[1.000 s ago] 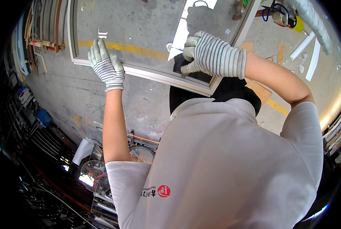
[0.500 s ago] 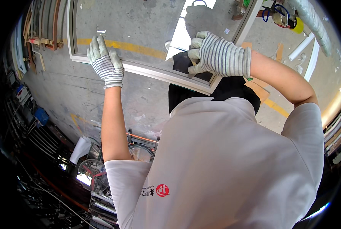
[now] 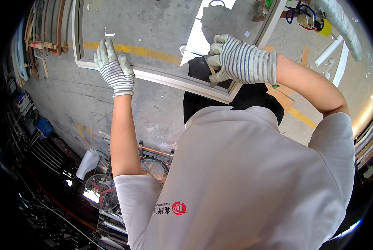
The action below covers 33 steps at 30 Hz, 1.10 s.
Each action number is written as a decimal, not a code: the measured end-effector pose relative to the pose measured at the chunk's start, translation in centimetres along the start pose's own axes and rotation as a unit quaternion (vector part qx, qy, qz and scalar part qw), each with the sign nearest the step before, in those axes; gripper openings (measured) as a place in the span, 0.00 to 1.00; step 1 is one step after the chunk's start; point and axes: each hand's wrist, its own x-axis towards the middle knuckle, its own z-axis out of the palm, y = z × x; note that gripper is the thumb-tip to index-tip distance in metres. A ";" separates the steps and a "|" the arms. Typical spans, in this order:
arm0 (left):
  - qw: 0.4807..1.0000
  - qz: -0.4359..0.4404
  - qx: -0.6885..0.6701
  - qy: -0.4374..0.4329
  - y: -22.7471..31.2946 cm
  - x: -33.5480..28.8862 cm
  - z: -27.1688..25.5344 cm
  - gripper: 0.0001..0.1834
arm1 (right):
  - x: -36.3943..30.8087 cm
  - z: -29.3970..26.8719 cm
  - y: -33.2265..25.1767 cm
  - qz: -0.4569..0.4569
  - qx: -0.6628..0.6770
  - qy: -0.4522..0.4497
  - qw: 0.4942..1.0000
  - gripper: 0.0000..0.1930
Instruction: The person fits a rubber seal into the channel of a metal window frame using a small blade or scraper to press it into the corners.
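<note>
A glazed window frame (image 3: 169,86) with pale profiles spans the upper part of the view. My left hand (image 3: 113,66), in a striped grey-white glove, lies with fingers stretched across its near rail, toward the left corner. At the near right corner my right hand (image 3: 238,60), gloved alike, is bent over the glass pane (image 3: 153,33) with its fingers curled. A small thing shows beside its thumb; what it is I cannot make out. A dark patch (image 3: 199,68) appears in the pane beside those fingers.
Grey concrete floor (image 3: 153,108) with yellow lines lies below. Long profiles (image 3: 48,25) lean at the far left. A standing fan (image 3: 99,191) is at lower left. At the upper right are a wrapped roll (image 3: 340,29), white strips (image 3: 340,62) and cardboard pieces (image 3: 280,98).
My right hand has shifted very slightly to the right over the pane. My left hand stays at the same place on the rail.
</note>
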 end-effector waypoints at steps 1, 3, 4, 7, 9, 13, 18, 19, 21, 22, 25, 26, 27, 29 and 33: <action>1.000 -0.002 0.001 -0.001 0.0 0.0 0.0 0.32 | 0.0 -0.2 0.0 0.006 -0.015 -0.031 0.999 0.28; 1.000 -0.003 0.001 -0.002 0.0 0.0 -0.1 0.32 | -0.1 -0.3 -0.3 0.009 0.061 0.024 0.998 0.12; 1.000 -0.005 0.002 -0.005 0.0 0.0 -0.1 0.32 | -0.1 -0.4 -0.3 0.009 0.086 0.042 0.995 0.10; 1.000 -0.006 0.001 -0.008 0.0 0.0 -0.1 0.32 | -0.2 -0.8 -0.2 -0.004 0.071 0.017 0.997 0.10; 1.000 -0.006 0.000 -0.008 0.0 0.0 -0.1 0.32 | -0.4 -1.0 -0.1 -0.011 0.086 0.014 0.996 0.12; 1.000 -0.014 -0.003 -0.012 0.1 -0.1 -0.2 0.33 | -0.4 -1.4 0.3 -0.097 -0.041 0.006 0.994 0.17; 1.000 -0.012 -0.009 -0.011 0.1 0.0 -0.1 0.34 | 0.1 -0.9 -0.6 0.024 -0.012 0.027 0.999 0.15; 1.000 -0.011 -0.008 -0.011 0.1 0.0 -0.1 0.34 | 0.1 -0.9 -0.6 0.024 -0.012 0.027 0.999 0.15; 1.000 -0.010 -0.007 -0.013 0.1 0.1 -0.1 0.34 | 0.1 -1.1 -0.6 0.029 -0.021 0.016 0.999 0.18; 1.000 -0.010 -0.005 -0.011 0.1 0.1 -0.2 0.33 | 0.0 -0.9 -0.4 0.029 -0.019 0.016 0.999 0.18; 1.000 -0.009 -0.002 -0.008 0.2 0.2 -0.3 0.33 | -0.2 -0.4 0.2 0.025 0.024 0.013 0.999 0.23; 1.000 -0.008 -0.003 -0.007 0.2 0.2 -0.3 0.32 | -0.3 -0.5 0.2 0.036 0.037 0.002 0.999 0.25; 1.000 -0.007 -0.003 -0.006 0.2 0.2 -0.3 0.32 | -0.3 -0.4 0.1 0.042 0.044 -0.003 0.998 0.26; 1.000 -0.004 -0.009 -0.009 0.2 0.1 -0.2 0.33 | -0.2 -0.1 0.2 0.042 0.033 0.019 0.998 0.25; 1.000 -0.010 -0.005 -0.017 0.1 0.0 -0.2 0.33 | 0.5 1.4 -0.5 0.071 0.029 0.076 0.994 0.12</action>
